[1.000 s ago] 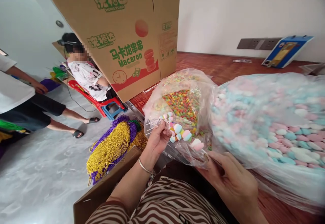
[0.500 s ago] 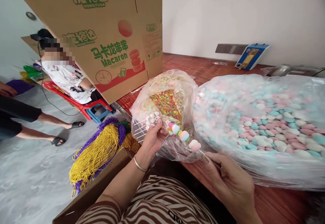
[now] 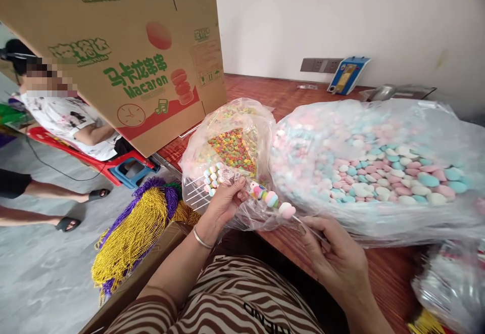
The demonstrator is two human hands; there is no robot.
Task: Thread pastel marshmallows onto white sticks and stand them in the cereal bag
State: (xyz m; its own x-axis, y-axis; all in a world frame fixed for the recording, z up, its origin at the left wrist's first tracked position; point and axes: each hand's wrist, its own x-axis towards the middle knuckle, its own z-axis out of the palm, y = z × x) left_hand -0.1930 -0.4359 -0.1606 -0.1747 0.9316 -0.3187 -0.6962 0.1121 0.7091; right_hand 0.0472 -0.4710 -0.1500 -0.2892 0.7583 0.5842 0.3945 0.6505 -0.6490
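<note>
Landmark: the ring bag (image 3: 231, 137), a clear bag of coloured rings open on the near edge of the desk (image 3: 288, 96).
Far left of the ring bag: a seated person (image 3: 71, 122) on a red chair (image 3: 87, 154), and another person's legs (image 3: 41, 192) in sandals on the grey floor (image 3: 41, 278).
Left and below the ring bag: a heap of gold and purple beads (image 3: 132, 228), lying against the rim of a low carton (image 3: 151, 263).
Left and behind the ring bag: a tall box (image 3: 125, 51) with green print and the word Macaron, standing on the desk corner.
Left hand (image 3: 223, 202): just in front of the ring bag, fingers clenched round a bunch of sticks (image 3: 197, 195), some with small sweets threaded near their ends; a bangle (image 3: 200, 238) sits on the wrist.
Skewer (image 3: 278, 205): runs from the left hand down to the right hand, in front of the ring bag's lower right edge, carrying several pastel sweets and a pink-and-white heart nearest the right hand.
Right hand (image 3: 333, 258): right of and below the ring bag, fingertips pinching the bare lower end of the skewer, over the desk edge.
Right of the ring bag: a big bag (image 3: 379, 172) of pink, blue and white sweets, touching it.
Behind the big bag: a blue device (image 3: 348, 74) leaning on the wall, and a metal scoop (image 3: 386, 91) beside it.
Far right, near corner: another clear bag (image 3: 450, 283), blurred.
</note>
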